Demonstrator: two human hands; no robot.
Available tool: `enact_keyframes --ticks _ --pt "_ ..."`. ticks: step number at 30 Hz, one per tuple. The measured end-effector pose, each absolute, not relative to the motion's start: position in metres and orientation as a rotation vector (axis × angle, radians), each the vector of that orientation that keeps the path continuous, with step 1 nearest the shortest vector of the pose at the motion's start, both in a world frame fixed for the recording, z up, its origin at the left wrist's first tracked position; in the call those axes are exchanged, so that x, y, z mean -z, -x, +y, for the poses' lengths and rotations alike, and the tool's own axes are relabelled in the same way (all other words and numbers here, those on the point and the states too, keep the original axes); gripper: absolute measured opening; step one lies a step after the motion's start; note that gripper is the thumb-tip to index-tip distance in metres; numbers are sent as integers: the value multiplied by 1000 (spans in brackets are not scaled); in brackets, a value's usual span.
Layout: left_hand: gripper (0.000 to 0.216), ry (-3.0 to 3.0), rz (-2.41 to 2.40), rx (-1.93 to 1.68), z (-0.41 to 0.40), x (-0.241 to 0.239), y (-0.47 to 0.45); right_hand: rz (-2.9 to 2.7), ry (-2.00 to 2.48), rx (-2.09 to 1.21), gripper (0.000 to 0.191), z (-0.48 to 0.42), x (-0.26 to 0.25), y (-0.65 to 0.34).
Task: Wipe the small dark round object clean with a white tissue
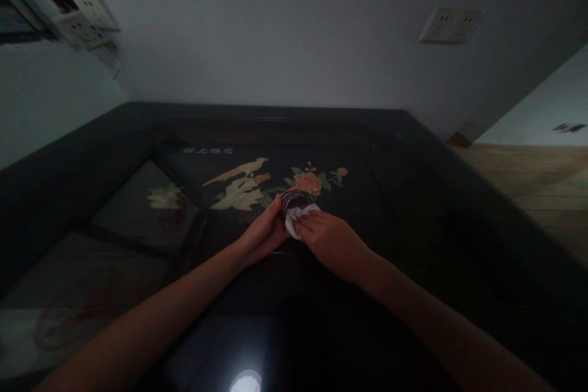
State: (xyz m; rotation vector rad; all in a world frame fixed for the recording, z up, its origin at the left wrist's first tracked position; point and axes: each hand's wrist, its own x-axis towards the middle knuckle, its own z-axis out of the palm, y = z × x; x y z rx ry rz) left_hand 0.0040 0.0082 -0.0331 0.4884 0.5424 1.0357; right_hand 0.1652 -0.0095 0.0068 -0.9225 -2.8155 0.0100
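Note:
In the middle of the head view, my left hand point(266, 233) is closed around the side of a small, dark, shiny round object point(296, 198); its exact kind is too dim to make out. My right hand point(333, 244) has its fingers pressed on a crumpled white tissue point(293, 228), which lies against the near side of the dark object. Both hands are over a glossy black table point(321, 318). Just beyond them, the tabletop bears a picture of a pale bird point(243, 170) and an orange flower point(309, 183).
A pale wall point(275, 30) rises behind the table's far edge. Power sockets are mounted at the upper left point(94, 10) and upper right point(452, 26). Wooden flooring point(533, 180) shows at the right. A bright light reflects in the tabletop near the bottom.

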Motion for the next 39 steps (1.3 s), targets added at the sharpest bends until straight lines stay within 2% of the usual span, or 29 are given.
enact_keyframes --ticks 6,9,11,14,21,26,29,36,39 --pt "40 -533 570 -1065 6 28 -6 -2299 1202 -614 18 -25 1 -149" --pt "41 -545 582 -1072 4 26 -7 -2049 1159 -869 24 -28 2 -147" --pt "43 -546 581 -1057 4 27 -7 -2002 1144 -920 26 -27 2 -147" --pt "43 -547 569 -1057 5 29 -6 -2182 1143 -783 22 -25 1 -149" --pt "42 -478 582 -1047 7 29 -5 -2786 916 85 35 -11 3 -162" --pt "41 -491 566 -1046 7 28 -6 -2846 881 224 31 -6 1 -169" --pt "40 -497 573 -1049 7 29 -6 -2803 954 67 30 -9 0 -165" --pt "45 -611 567 -1078 5 31 -6 -2169 1185 -853 18 -19 0 -154" --pt "46 -626 579 -1066 4 30 -5 -1946 1148 -1038 19 -20 2 -152"
